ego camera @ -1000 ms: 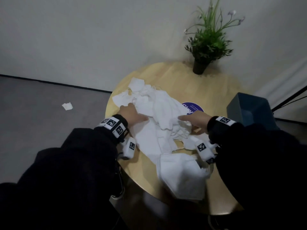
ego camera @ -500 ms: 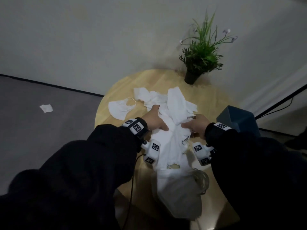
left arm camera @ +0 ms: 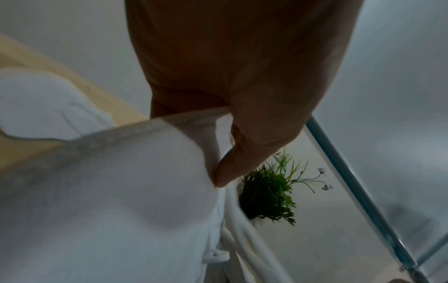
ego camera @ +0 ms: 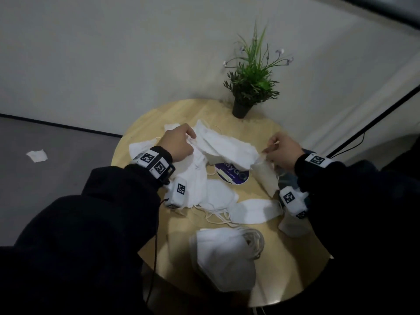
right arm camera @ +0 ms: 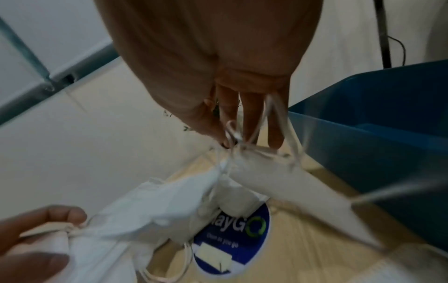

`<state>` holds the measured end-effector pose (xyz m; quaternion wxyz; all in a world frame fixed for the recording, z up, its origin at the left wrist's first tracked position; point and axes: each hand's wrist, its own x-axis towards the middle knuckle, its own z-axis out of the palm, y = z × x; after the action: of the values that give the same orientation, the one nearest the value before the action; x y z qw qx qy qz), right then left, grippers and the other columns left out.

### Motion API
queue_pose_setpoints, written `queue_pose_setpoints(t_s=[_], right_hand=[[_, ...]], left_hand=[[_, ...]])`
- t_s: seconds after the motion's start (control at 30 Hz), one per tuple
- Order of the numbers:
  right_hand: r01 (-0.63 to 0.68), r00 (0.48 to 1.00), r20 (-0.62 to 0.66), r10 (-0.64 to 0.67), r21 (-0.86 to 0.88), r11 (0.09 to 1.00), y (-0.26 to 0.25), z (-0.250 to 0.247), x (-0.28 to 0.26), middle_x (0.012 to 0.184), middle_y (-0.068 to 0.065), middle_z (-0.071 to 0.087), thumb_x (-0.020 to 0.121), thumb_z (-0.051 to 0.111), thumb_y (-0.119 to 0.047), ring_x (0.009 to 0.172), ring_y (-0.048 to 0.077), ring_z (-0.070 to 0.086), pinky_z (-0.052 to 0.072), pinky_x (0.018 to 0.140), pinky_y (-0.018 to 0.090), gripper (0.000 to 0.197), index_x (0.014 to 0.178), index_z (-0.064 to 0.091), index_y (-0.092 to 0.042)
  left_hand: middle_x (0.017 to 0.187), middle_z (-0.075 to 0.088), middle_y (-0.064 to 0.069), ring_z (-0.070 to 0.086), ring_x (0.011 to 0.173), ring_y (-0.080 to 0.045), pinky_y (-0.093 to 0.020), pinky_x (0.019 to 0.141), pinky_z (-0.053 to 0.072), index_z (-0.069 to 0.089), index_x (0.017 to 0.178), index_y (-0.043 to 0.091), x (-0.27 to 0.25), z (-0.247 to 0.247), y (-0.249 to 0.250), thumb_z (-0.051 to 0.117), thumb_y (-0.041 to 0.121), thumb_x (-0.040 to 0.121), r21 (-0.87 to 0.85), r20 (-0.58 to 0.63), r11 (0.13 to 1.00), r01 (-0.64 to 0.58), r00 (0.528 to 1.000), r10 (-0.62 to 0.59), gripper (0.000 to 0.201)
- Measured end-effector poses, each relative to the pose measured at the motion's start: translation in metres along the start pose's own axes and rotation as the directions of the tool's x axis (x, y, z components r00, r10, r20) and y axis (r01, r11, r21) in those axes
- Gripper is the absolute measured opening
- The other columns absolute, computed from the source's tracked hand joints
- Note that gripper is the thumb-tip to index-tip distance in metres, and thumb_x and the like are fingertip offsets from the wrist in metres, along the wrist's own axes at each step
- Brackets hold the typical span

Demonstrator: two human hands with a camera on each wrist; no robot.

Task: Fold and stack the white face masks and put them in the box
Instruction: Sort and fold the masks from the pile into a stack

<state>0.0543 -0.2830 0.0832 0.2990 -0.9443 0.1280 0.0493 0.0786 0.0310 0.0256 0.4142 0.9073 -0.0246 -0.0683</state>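
A white face mask (ego camera: 227,147) is stretched in the air above the round wooden table (ego camera: 293,264). My left hand (ego camera: 179,142) pinches its left end (left arm camera: 194,122) between thumb and fingers. My right hand (ego camera: 280,151) pinches the ear loops (right arm camera: 242,139) at its right end, and a second mask (ego camera: 266,176) hangs from them. More white masks (ego camera: 218,194) lie loose under the hands, with a folded stack (ego camera: 225,258) near the front edge. The blue box (right arm camera: 378,118) stands just right of the table, mostly hidden behind my right arm in the head view.
A potted green plant (ego camera: 250,80) stands at the table's far edge. A round blue sticker (ego camera: 234,175) is on the tabletop under the masks. A scrap of white (ego camera: 37,155) lies on the grey floor at left. A dark stand leg (ego camera: 372,123) slants at right.
Both hands have lifted from the pile and moved apart, pulling one mask taut between them. The masks under them have spread over the table, uncovering the blue sticker.
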Motion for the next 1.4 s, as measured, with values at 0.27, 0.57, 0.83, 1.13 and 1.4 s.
queue_pose_setpoints(t_s=[0.27, 0.57, 0.83, 1.13, 1.4], right_hand=[[-0.07, 0.994, 0.085, 0.072, -0.019, 0.997, 0.017, 0.039, -0.003, 0.112, 0.012, 0.072, 0.094, 0.064, -0.007, 0.099, 0.026, 0.068, 0.056, 0.081, 0.036, 0.015, 0.096, 0.075, -0.017], [-0.105, 0.922, 0.263, 0.286, -0.54, 0.835, 0.048, 0.076, 0.008, 0.139, 0.016, 0.055, 0.07, 0.094, -0.032, 0.117, 0.037, 0.061, 0.055, 0.082, 0.04, 0.104, 0.148, 0.031, -0.004], [-0.083, 0.99, 0.095, 0.102, -0.184, 0.979, 0.03, 0.008, 0.007, 0.1, 0.007, 0.076, 0.079, 0.084, -0.007, 0.081, 0.018, 0.066, 0.051, 0.065, 0.023, 0.028, 0.106, 0.078, -0.013], [-0.081, 0.994, 0.096, 0.055, 0.297, 0.951, -0.008, -0.034, -0.039, 0.078, 0.012, 0.061, 0.099, 0.066, -0.015, 0.054, 0.025, 0.063, 0.057, 0.038, 0.04, 0.004, 0.096, 0.065, -0.016], [-0.126, 0.966, 0.258, -0.029, 0.565, 0.816, -0.013, -0.005, -0.065, 0.106, 0.019, 0.072, 0.096, 0.065, -0.01, 0.091, 0.032, 0.065, 0.056, 0.075, 0.041, 0.024, 0.119, 0.073, -0.01]], left_hand=[[0.147, 0.042, -0.011, 0.044, 0.13, -0.037, -0.051, 0.103, 0.039, 0.057, 0.132, 0.032, -0.019, -0.016, -0.016, 0.075, 0.027, 0.084, 0.535, -0.196, 0.844, 0.038, 0.977, 0.08, 0.052], [0.123, 0.057, -0.004, 0.061, 0.108, -0.027, -0.041, 0.088, 0.055, 0.051, 0.134, 0.02, -0.039, 0.062, -0.008, 0.076, 0.055, 0.08, 0.554, 0.403, 0.786, -0.274, 0.914, 0.034, 0.069], [0.074, 0.069, 0.004, 0.063, 0.07, -0.016, -0.027, 0.058, 0.045, 0.072, 0.08, 0.015, -0.025, 0.037, 0.014, 0.083, 0.028, 0.079, 0.237, 0.357, 0.959, -0.159, 0.932, 0.066, 0.017], [0.081, 0.065, 0.008, 0.057, 0.07, -0.007, -0.024, 0.064, 0.045, 0.061, 0.093, 0.025, -0.051, 0.018, 0.044, 0.072, 0.024, 0.089, -0.174, -0.322, 0.916, -0.36, 0.9, 0.293, 0.012], [0.135, 0.058, 0.001, 0.045, 0.127, -0.024, -0.041, 0.106, 0.033, 0.075, 0.076, 0.029, -0.074, 0.06, 0.043, 0.067, 0.0, 0.073, 0.156, -0.064, 0.722, -0.675, 0.722, 0.689, 0.03]])
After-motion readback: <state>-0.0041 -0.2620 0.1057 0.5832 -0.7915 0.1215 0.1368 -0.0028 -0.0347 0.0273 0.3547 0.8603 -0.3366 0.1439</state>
